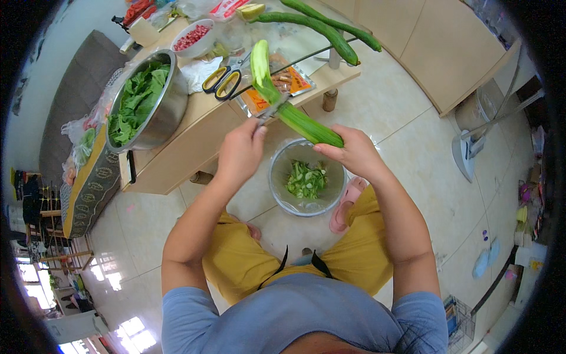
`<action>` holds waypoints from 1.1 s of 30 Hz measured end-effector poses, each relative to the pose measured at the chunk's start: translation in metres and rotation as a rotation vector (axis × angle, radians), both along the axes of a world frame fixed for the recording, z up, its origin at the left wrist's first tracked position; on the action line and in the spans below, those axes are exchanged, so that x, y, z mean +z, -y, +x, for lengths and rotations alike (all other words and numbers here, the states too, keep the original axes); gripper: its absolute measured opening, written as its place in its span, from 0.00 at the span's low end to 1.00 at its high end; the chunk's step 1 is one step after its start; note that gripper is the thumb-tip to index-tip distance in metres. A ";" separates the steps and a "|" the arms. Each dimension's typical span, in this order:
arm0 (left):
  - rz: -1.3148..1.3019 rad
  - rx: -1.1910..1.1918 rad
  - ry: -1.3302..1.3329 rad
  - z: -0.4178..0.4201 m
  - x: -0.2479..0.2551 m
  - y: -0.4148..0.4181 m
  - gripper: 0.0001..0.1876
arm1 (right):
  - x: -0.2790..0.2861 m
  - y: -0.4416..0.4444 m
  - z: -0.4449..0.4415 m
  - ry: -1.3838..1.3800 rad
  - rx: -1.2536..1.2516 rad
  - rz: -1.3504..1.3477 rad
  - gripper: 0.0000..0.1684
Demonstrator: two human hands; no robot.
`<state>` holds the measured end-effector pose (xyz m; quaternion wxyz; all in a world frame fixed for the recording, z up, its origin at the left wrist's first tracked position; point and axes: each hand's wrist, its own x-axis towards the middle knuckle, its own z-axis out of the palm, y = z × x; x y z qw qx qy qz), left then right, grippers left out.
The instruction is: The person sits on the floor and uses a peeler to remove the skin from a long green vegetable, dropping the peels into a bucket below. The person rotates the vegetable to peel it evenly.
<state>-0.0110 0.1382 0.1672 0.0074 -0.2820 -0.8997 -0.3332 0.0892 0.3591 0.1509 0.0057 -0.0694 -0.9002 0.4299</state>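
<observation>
My right hand point(356, 150) grips the near end of a long green gourd-like vegetable point(305, 123), perhaps a luffa or cucumber. Its far end is peeled pale, while the near part keeps its dark green skin. A metal peeler point(273, 109) is held in my left hand point(241, 148), its head against the vegetable's middle. Beneath the hands a lined waste bin point(272, 177) stands on the floor, with green peelings point(306, 179) inside. Just beyond the vegetable, an orange-labelled food packet point(254, 101) lies at the table's edge, partly covered.
Scissors with black-and-yellow handles point(223, 82) lie on the wooden table point(177, 139). A steel pot point(170, 113) of leafy greens point(143, 97) stands at its left end. Behind are a white bowl point(208, 44) of red pieces and two unpeeled green vegetables point(316, 28). A phone point(131, 167) lies at the table's corner.
</observation>
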 end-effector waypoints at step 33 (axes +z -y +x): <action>-0.113 0.003 -0.361 0.048 -0.017 -0.016 0.08 | -0.007 0.004 -0.007 -0.004 0.046 -0.110 0.21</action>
